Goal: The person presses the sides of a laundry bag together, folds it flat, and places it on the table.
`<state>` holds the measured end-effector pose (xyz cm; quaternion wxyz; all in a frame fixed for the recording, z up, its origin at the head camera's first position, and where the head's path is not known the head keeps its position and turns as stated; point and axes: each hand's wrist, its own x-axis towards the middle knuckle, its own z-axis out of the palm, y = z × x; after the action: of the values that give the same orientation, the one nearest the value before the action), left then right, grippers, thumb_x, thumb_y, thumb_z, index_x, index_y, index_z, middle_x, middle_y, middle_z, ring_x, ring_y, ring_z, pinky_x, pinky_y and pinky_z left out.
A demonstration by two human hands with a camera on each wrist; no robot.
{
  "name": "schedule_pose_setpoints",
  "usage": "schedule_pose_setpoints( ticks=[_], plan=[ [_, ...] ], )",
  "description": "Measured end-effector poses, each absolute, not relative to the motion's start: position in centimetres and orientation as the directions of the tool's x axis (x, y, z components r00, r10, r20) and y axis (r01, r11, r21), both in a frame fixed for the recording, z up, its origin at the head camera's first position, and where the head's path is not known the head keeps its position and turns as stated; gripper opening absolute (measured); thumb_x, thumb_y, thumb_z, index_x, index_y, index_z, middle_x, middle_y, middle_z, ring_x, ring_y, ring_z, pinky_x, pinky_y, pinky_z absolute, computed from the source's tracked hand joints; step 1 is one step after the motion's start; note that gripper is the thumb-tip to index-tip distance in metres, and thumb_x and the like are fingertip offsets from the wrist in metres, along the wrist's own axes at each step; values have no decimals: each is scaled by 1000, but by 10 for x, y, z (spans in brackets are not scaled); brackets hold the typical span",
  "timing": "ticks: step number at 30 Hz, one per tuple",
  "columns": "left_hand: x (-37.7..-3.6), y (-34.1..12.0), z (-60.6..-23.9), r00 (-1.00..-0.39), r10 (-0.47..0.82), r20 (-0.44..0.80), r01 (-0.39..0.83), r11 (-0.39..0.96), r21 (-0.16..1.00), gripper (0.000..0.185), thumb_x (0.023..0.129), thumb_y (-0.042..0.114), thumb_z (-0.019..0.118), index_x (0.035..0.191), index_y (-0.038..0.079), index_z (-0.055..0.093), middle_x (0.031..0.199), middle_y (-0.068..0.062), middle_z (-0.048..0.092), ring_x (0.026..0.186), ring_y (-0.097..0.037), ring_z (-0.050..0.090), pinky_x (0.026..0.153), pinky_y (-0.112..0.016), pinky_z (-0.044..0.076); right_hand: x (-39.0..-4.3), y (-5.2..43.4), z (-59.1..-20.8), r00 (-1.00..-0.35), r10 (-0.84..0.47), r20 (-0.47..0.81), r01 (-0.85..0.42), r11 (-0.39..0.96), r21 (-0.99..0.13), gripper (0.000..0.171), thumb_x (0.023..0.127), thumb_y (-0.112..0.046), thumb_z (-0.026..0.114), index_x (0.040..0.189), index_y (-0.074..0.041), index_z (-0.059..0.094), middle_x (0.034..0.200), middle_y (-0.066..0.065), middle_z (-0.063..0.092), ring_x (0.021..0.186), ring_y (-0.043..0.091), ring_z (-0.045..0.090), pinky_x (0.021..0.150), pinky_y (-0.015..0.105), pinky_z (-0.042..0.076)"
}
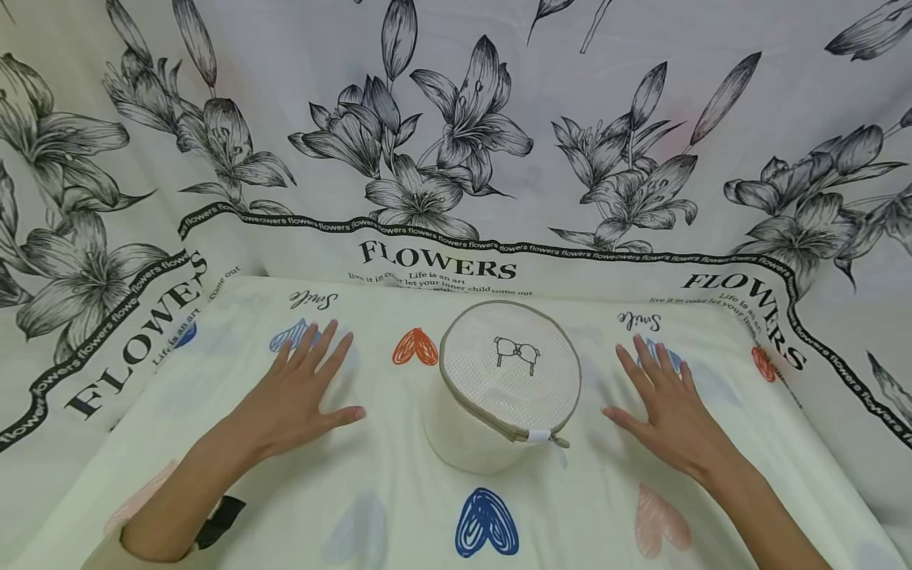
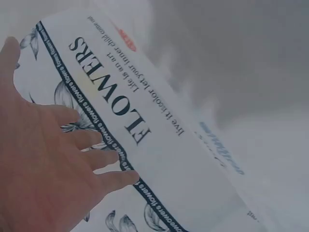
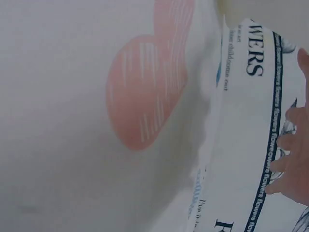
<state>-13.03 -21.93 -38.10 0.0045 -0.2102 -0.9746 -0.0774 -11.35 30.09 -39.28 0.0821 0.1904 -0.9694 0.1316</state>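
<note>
Left hand [image 1: 290, 402]: fingers straight, spread
Right hand [image 1: 670, 419]: likewise spread
Container [image 1: 509, 400]: zip-topped, between them, on heart-print cloth [image 1: 409, 522]

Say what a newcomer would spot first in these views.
Probably the pale, round zipped container near the middle of the head view, with a small line drawing on its top. Next, the left hand and right hand, fingers spread, one on either side of it and not touching it. Behind them hangs a white curtain printed with large black flowers.
</note>
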Motion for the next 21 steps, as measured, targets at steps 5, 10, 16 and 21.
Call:
schedule_pose_setpoints(
  ticks=[5, 10, 16, 21],
  plan=[
    [-132, -210, -370, -903, 426, 60, 430, 887, 170, 110, 83, 80, 50, 161, 14, 7, 167, -10, -3, 151, -39, 2, 115, -65, 14, -112, 298, -387, -924, -332, 190, -373, 889, -264, 83, 97, -47, 59, 161, -21, 12, 167, 7, 2, 151, 38, 0, 119, 60, 2],
    [-131, -202, -363, -877, 470, 98, 480, 853, 203, 114, 80, 80, 55, 161, 16, 8, 167, -6, 2, 151, -38, 11, 116, -60, 20, -110, 291, -377, -956, -271, 115, -294, 896, -332, 78, 100, -49, 52, 161, -28, 8, 167, 0, 5, 149, 42, 16, 99, 74, 31],
    [-133, -191, -358, -829, 527, 189, 558, 805, 203, 108, 81, 77, 57, 161, 22, 12, 166, -5, 12, 148, -34, 25, 113, -56, 33, -108, 283, -362, -960, -263, 96, -279, 859, -429, 75, 101, -45, 52, 160, -35, 8, 166, 1, 13, 144, 44, 28, 96, 73, 34],
    [-133, -180, -353, -787, 560, 258, 612, 762, 214, 103, 81, 74, 61, 161, 26, 15, 165, -3, 20, 142, -33, 36, 107, -55, 40, -110, 275, -358, -948, -287, 140, -316, 780, -539, 71, 102, -37, 56, 159, -36, 15, 162, 5, 29, 135, 41, 44, 97, 65, 42]
  ],
)
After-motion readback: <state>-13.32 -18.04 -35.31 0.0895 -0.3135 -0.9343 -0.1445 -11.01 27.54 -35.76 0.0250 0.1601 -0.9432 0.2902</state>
